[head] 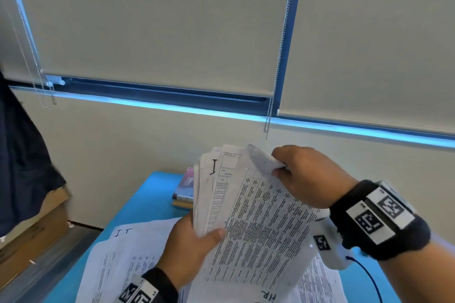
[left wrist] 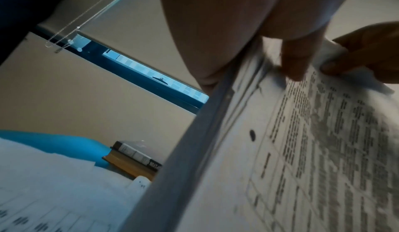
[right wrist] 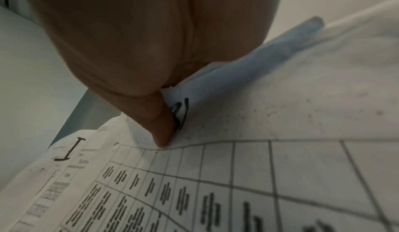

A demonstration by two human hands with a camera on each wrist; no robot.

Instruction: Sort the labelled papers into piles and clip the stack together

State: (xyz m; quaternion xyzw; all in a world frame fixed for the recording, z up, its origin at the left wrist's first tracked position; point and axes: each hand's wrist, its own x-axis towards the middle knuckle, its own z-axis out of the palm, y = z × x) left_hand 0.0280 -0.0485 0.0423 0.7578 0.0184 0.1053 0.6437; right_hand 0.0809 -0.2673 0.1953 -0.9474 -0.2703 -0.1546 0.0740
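The blue desk point(head: 147, 194) is largely covered by loose printed sheets point(head: 118, 265), one marked "I.T" toward its left edge and one marked "HR" at its near edge. A small pile of books point(head: 183, 192) is seen near the desk's far edge. Above the desk, a fanned stack of papers point(head: 246, 229) is held upright, clear of the surface; a handwritten "I" shows on one inner sheet. The stack's lower left side is gripped by the left hand point(head: 189, 243), thumb across the front sheet. The top corner of the front sheet is pinched and curled forward by the right hand point(head: 305, 177), so both grips are closed on paper.
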